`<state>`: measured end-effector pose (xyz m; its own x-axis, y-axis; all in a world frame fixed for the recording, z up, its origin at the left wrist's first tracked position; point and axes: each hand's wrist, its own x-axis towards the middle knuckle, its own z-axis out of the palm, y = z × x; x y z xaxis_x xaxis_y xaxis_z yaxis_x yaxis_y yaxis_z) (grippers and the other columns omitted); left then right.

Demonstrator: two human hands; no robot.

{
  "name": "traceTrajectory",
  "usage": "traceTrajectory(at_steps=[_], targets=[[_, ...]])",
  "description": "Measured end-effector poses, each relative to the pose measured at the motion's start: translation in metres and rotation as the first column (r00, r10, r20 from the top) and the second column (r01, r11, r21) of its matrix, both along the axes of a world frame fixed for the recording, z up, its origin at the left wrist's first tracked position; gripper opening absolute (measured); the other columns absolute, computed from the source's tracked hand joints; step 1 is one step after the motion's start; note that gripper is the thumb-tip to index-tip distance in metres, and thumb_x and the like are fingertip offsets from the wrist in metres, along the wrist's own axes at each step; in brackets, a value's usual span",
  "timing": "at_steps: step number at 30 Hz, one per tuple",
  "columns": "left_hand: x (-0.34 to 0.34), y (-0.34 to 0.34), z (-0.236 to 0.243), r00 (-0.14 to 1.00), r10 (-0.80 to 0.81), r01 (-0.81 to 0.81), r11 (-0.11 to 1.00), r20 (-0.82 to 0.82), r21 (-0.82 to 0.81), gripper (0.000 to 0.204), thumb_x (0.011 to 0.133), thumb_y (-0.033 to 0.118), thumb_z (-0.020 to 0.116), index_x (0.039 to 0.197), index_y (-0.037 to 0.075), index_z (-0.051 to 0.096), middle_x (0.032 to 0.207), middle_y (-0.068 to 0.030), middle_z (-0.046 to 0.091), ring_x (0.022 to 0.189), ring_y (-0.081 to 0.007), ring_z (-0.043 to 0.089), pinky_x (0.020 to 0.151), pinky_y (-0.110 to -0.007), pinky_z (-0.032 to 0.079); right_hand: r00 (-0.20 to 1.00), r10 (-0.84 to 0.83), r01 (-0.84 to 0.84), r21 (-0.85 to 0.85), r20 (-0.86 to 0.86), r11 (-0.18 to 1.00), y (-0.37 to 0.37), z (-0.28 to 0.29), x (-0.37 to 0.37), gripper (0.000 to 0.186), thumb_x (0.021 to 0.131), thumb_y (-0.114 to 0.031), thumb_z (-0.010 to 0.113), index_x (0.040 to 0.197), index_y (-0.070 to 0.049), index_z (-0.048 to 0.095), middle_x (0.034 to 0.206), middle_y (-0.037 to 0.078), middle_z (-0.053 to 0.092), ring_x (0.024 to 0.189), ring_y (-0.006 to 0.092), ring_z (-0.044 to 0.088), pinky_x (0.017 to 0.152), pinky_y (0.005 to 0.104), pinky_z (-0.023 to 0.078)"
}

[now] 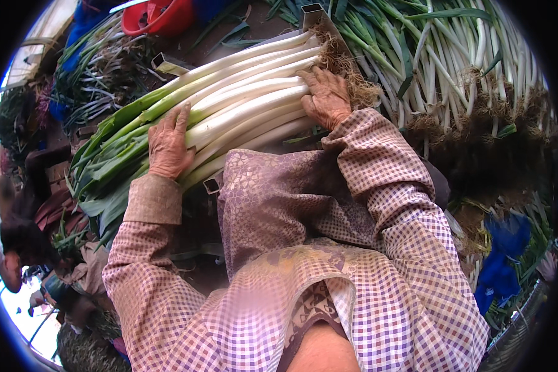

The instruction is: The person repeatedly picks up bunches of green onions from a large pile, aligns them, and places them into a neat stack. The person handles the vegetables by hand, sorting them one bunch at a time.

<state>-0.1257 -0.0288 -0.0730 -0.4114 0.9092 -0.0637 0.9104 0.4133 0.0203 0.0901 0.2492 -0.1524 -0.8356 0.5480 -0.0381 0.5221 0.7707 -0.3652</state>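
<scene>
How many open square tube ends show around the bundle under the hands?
3: a top tube end near the roots, a left tube end above the stalks, and a lower tube end beside the apron. More may hide beneath the bundle.

passable: over stalks [248, 99] between left hand [169, 144] and right hand [325, 98] | blocked: metal frame [327, 22] beside roots [338, 54], leek pile [465, 65]

We've got a checked shirt [248, 322] in white, purple and brown, long sleeves [390, 161], brownish left cuff [155, 201]. Dark patterned neckline [310, 307] beneath, purplish floral cloth [260, 180] in front. Left hand [169, 144] and right hand [326, 97] bare.
</scene>
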Motion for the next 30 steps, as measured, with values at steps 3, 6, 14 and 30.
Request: traceTrajectory(at_steps=[3,6,14,30], targets=[[0.016,0.001,0.002,0.993,-0.114,0.108,0.982,0.027,0.157,0.081,0.066,0.029,0.074,0.138,0.011,0.043,0.123,-0.014,0.053,0.111,-0.0306,0.051,0.092,-0.043,0.038,1.0,-0.016,0.018,0.066,-0.026,0.998,0.002,-0.003,0.004,0.054,0.078,-0.025,0.05,0.131,-0.019,0.048,0.14,0.018,0.041,0.132,0.0303,0.034,0.111,0.0444,0.019],[0.029,0.004,-0.009,0.996,-0.081,0.087,0.974,-0.037,0.207,0.064,0.073,0.036,0.073,0.129,0.01,0.053,0.117,-0.0114,0.057,0.104,-0.0291,0.054,0.088,-0.041,0.039,0.994,-0.016,0.018,0.011,-0.107,1.0,0.001,-0.002,0.012,0.052,0.077,-0.023,0.052,0.129,-0.018,0.05,0.137,0.017,0.044,0.129,0.0303,0.037,0.11,0.0438,0.021],[0.046,-0.004,-0.005,0.983,-0.095,0.13,0.964,-0.154,0.234,0.057,0.07,0.036,0.076,0.119,0.01,0.06,0.113,-0.008,0.06,0.106,-0.0274,0.054,0.092,-0.041,0.037,0.842,0.061,-0.014,0.092,-0.537,0.996,-0.024,0.025,0.0,0.035,0.081,-0.02,0.057,0.115,-0.012,0.06,0.119,0.01,0.055,0.119,0.0276,0.047,0.107,0.0478,0.028],[0.036,0.042,-0.026,0.992,-0.008,0.026,0.989,-0.129,0.144,0.071,0.08,0.053,0.062,0.136,0.014,0.044,0.136,-0.0133,0.046,0.125,-0.0342,0.041,0.106,-0.044,0.03,0.971,0.116,-0.062,-0.249,0.209,0.967,0.01,0.064,-0.046,0.054,0.093,-0.038,0.04,0.14,-0.011,0.038,0.147,0.018,0.029,0.137,0.0303,0.026,0.112,0.0481,0.019]])
